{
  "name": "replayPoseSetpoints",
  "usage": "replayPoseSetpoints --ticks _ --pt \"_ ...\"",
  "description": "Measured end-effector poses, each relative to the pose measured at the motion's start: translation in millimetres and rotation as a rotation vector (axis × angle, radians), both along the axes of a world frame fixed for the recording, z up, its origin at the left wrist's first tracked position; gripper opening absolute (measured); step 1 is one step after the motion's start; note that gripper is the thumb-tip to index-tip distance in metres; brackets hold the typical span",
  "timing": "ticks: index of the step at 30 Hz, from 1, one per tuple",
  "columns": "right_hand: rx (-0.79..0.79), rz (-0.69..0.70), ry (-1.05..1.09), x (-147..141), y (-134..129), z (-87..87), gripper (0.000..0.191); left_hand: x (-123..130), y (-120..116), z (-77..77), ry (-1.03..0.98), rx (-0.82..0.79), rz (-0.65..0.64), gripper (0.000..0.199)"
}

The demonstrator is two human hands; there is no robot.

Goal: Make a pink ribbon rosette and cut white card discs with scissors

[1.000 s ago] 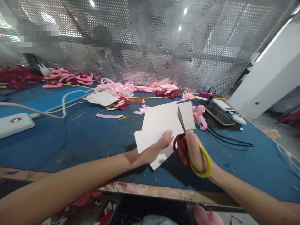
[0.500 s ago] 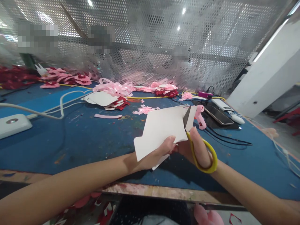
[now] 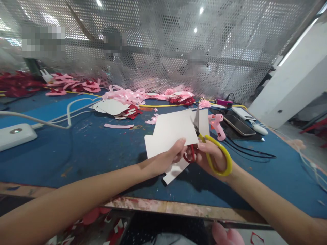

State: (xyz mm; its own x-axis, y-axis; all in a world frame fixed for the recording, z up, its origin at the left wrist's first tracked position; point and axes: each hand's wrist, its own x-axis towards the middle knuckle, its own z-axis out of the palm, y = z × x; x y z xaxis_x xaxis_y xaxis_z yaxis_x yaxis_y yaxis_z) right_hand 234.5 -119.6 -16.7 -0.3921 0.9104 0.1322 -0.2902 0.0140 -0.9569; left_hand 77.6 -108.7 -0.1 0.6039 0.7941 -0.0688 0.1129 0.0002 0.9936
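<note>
My left hand (image 3: 170, 157) is closed on a white sheet of card (image 3: 173, 127), thumb on top and fingers beneath. In my right hand (image 3: 211, 154) is a pair of scissors (image 3: 217, 156) with a yellow handle loop; a red loop shows near my left fingertips. The blades stand across the card's right part, with a strip of white on their far side. Under my hands, another white card piece (image 3: 175, 170) lies on the blue table.
A pink glue gun (image 3: 217, 126) lies just right of the card, beside a phone (image 3: 238, 124) and black cables. White and red cut pieces (image 3: 114, 108) are stacked behind, near pink ribbons (image 3: 125, 95). A white power bank (image 3: 16, 136) sits far left. Perforated metal mesh (image 3: 158, 51) rises behind the table.
The card and scissors have shifted slightly left. My right hand has turned so the scissors' red loop now shows, and more of the lower white piece is visible.
</note>
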Motion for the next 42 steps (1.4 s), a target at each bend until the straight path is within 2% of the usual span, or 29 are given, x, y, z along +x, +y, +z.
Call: replayPoseSetpoints --ticks 3,6,9,15,21,31,37,40,42 --pt "-0.096 0.047 0.061 1.1 0.9 2.8 0.025 -3.5 5.3 -2.5 -0.017 -0.033 0.031 0.042" --pt "-0.163 -0.055 0.095 1.1 0.8 2.0 0.023 -5.4 8.3 -5.8 -0.032 -0.038 0.028 0.042" --pt "-0.199 -0.132 0.083 1.8 -0.5 -0.8 0.033 -4.2 7.6 -5.1 -0.004 -0.054 0.042 0.042" --pt "-0.099 -0.249 -0.051 0.8 -3.3 -7.4 0.043 0.9 2.5 2.9 0.09 -0.103 0.098 0.038" --pt "-0.035 -0.333 -0.144 -6.5 -5.0 -11.1 0.046 1.6 2.5 3.2 0.025 -0.093 0.045 0.038" --pt "0.0 -0.37 -0.201 -12.0 -7.7 -12.2 0.053 2.1 3.5 -2.5 -0.002 -0.074 0.045 0.04" --pt "0.017 -0.365 -0.216 -11.5 -6.1 -10.8 0.053 -3.6 4.4 -7.1 0.183 0.002 0.139 0.05" --pt "-0.027 -0.356 -0.162 -11.2 -3.8 -14.3 0.049 -4.9 6.7 -8.7 0.215 0.071 0.225 0.051" --pt "-0.083 -0.32 -0.113 -11.3 -2.7 -16.6 0.047 -5.1 8.2 -9.5 0.257 0.1 0.218 0.053"
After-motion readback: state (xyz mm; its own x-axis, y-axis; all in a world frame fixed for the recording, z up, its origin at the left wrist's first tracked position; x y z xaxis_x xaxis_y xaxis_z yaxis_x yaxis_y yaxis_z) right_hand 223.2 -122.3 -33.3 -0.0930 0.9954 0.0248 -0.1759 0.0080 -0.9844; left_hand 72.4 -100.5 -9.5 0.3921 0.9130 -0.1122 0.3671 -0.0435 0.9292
